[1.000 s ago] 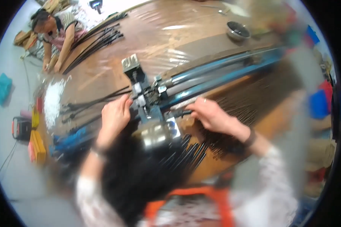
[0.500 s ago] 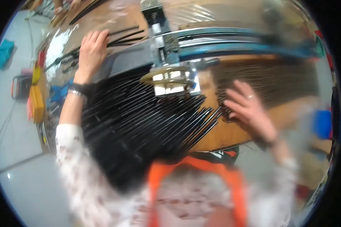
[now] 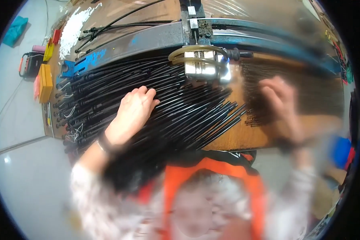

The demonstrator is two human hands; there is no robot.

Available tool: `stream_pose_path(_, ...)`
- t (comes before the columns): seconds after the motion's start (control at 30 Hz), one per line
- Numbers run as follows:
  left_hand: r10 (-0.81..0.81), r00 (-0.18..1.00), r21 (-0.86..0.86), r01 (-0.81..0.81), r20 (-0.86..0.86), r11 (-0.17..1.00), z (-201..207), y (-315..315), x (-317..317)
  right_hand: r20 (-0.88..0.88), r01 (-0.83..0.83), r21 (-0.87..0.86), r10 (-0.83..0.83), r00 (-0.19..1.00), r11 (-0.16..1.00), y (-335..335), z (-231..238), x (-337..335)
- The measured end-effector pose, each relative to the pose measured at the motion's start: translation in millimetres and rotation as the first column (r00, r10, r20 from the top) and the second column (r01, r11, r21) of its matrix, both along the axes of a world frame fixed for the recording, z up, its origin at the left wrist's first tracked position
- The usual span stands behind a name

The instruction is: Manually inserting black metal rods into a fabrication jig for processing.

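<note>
A wide pile of long black cables [image 3: 172, 120] lies side by side on the wooden table. My left hand [image 3: 136, 110] is in the middle of the pile, its fingers bent and closed at a black cable; the fingertips are partly hidden. On the right, my right hand [image 3: 282, 96] hovers over a bundle of thin dark wires [image 3: 316, 90]. It is smeared by motion, and whether it holds anything does not show. Between the hands stands a shiny metal clamp block [image 3: 204, 66] with a looped yellowish tube [image 3: 180, 54], beside the cables' right ends.
A blue-grey metal beam [image 3: 148, 40] crosses the table behind the pile. Beyond it lie a few black cables [image 3: 128, 25] and a heap of small white pieces [image 3: 74, 32]. A yellow box [image 3: 45, 83] stands at the left edge. Something blue [image 3: 341, 153] is at the right.
My left hand has come from the cables beyond the beam toward me onto the pile. My right hand has shifted right and farther away, its fingers more bent. The view has shifted.
</note>
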State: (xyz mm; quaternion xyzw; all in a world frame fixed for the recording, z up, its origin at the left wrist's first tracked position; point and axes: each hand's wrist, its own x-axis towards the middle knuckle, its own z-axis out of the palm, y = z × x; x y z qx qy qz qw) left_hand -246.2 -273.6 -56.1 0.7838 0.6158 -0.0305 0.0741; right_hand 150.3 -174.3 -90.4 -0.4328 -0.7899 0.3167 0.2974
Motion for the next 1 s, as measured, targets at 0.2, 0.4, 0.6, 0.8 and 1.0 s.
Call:
stream_pose_path(0.2,0.030,0.998,-0.205,-0.017,0.059,0.979,18.2,2.5,2.2,0.074,-0.071,-0.115,0.080,0.994,0.991,6.7,8.7,-3.8)
stream_pose_path(0.4,-0.011,0.999,-0.130,0.015,0.034,0.991,21.8,-1.0,8.4,0.166,-0.120,-0.107,0.137,0.977,0.987,16.5,8.3,1.8)
stream_pose_path(0.6,-0.246,0.969,0.019,0.246,0.011,0.969,2.9,-0.8,55.5,0.273,-0.235,-0.085,0.249,0.929,0.968,24.5,6.6,-9.5)
stream_pose_path(0.8,-0.185,0.974,0.047,0.192,-0.129,0.980,-22.0,-2.5,66.8,0.316,-0.176,-0.102,0.199,0.927,0.979,31.8,3.3,-0.5)
stream_pose_path(1.0,-0.195,0.978,0.166,0.181,0.068,0.969,-10.4,-3.3,85.4,0.261,-0.213,-0.079,0.227,0.938,0.974,23.9,-10.1,3.8)
